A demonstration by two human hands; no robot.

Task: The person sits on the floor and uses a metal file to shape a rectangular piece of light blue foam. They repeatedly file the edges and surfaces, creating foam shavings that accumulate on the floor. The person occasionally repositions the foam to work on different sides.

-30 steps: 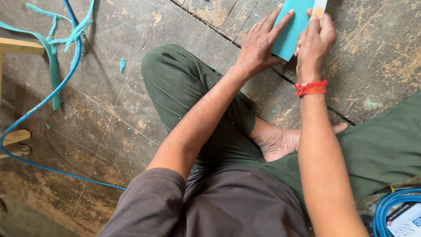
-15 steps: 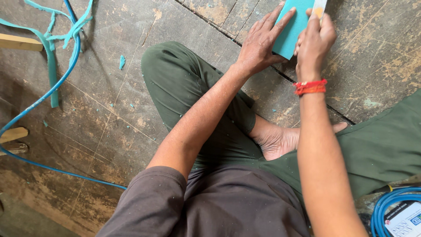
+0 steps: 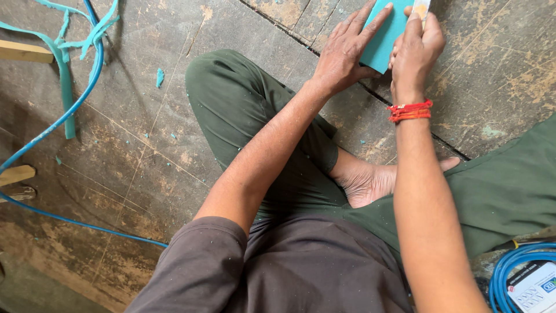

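I sit cross-legged on a worn wooden floor (image 3: 174, 139). A teal flat piece (image 3: 387, 32) lies on the floor at the top edge of the view, partly cut off. My left hand (image 3: 346, 49) presses flat on its left side, fingers spread. My right hand (image 3: 414, 52), with a red thread band at the wrist, is closed around a small pale tool (image 3: 421, 8) whose tip rests at the piece's right edge. Most of the tool is hidden in the fist.
Teal strips and scraps (image 3: 69, 69) lie at the upper left beside a blue hose (image 3: 63, 116) that loops across the floor. Wooden bits (image 3: 23, 52) sit at the left edge. A coiled blue hose (image 3: 509, 272) and a printed packet (image 3: 536, 287) are at the lower right.
Both hands stay on the teal piece. The view has shifted slightly; the hands sit a little nearer the top edge.
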